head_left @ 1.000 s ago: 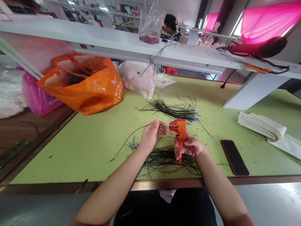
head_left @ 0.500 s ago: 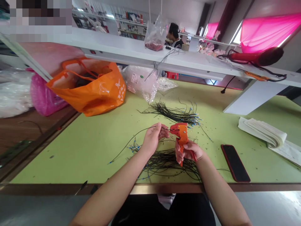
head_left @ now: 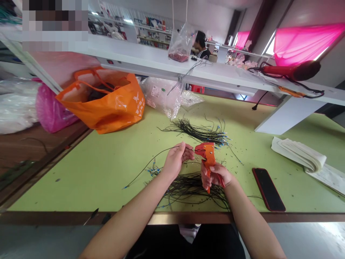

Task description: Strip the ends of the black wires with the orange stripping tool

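Observation:
My left hand pinches a thin black wire between thumb and fingers. One end of the wire curves down to the left and has a blue tip; the other end reaches the jaws of an orange and red wire stripper. My right hand is wrapped around the stripper's handles and holds it upright. Beneath my hands lies a pile of black wires, some with blue ends. A second bundle of black wires rests farther back on the green tabletop.
A phone and folded paper lie to the right. An orange bag and a clear plastic bag stand at the back. A white shelf crosses above, bearing a red heat gun. A person sits beyond it.
The view has shifted slightly. My hands, the wire and the stripper keep nearly the same positions relative to each other.

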{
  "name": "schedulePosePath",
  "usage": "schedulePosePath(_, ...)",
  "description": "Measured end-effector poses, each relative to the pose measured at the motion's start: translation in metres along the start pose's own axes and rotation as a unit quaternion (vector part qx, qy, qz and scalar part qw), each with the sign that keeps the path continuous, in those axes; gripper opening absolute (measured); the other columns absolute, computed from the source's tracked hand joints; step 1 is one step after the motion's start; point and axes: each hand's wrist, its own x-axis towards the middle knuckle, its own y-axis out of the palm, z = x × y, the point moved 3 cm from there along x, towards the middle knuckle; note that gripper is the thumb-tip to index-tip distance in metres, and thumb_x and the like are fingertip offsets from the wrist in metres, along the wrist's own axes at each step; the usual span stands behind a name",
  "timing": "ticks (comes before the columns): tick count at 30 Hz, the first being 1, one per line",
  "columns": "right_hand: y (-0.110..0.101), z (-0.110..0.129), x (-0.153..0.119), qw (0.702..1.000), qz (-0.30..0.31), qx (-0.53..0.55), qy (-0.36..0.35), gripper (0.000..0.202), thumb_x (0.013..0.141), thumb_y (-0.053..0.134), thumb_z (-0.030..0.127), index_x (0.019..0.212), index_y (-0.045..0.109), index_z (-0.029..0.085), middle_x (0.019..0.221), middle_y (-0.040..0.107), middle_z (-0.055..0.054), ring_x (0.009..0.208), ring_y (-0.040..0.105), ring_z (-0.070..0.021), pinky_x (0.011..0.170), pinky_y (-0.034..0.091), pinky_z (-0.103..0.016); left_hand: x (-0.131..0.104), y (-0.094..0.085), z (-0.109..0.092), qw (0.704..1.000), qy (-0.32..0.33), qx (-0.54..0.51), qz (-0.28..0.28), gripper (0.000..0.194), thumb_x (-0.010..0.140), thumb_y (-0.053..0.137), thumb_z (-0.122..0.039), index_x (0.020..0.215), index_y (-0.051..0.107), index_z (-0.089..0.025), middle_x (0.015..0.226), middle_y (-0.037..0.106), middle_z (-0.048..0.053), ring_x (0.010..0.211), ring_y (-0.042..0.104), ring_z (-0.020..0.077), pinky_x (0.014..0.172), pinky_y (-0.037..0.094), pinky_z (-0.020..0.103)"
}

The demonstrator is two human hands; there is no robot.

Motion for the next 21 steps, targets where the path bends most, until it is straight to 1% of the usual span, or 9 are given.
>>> schedulePosePath(6,-0.0012,-0.0017,0.0003,1.000,-0.005,-0.007,-0.014,0.034,0.091,0.072,0.046,0.090,0.060,0.015,0.064,0.059,0.002,0.054,0.058,-0.0139,0.058,0.055,-0.030,-0.0003,0.0006,-0.0004,1.000,-0.004,-0.001,-0.008,0.058,0.066,0.086,-0.066,0.077,0.069,-0.012,0.063,0.068,0.004,0.053,0.062,0.0132,0.057,0.054,0.027)
schedulePosePath(17,-0.0051,-0.0042,0.0019,1.000,0.003,-0.023,-0.008,0.037,0.088,0.073,0.050,0.090,0.058,0.016,0.063,0.058,0.002,0.054,0.059,-0.0150,0.059,0.055,-0.031,-0.0003,0.0032,-0.0013,1.000,-0.011,-0.011,-0.010,0.059,0.062,0.088,-0.066,0.073,0.069,-0.012,0.060,0.067,0.003,0.051,0.062,0.0123,0.055,0.054,0.025)
schedulePosePath(21,-0.0041,-0.0034,0.0011,1.000,0.002,-0.022,-0.007,0.036,0.089,0.073,0.049,0.088,0.059,0.016,0.064,0.059,0.002,0.054,0.060,-0.0149,0.058,0.055,-0.031,-0.0006,0.0029,-0.0003,1.000,-0.009,-0.013,-0.010,0.059,0.063,0.088,-0.066,0.074,0.069,-0.012,0.060,0.067,0.003,0.051,0.062,0.0124,0.055,0.054,0.025)
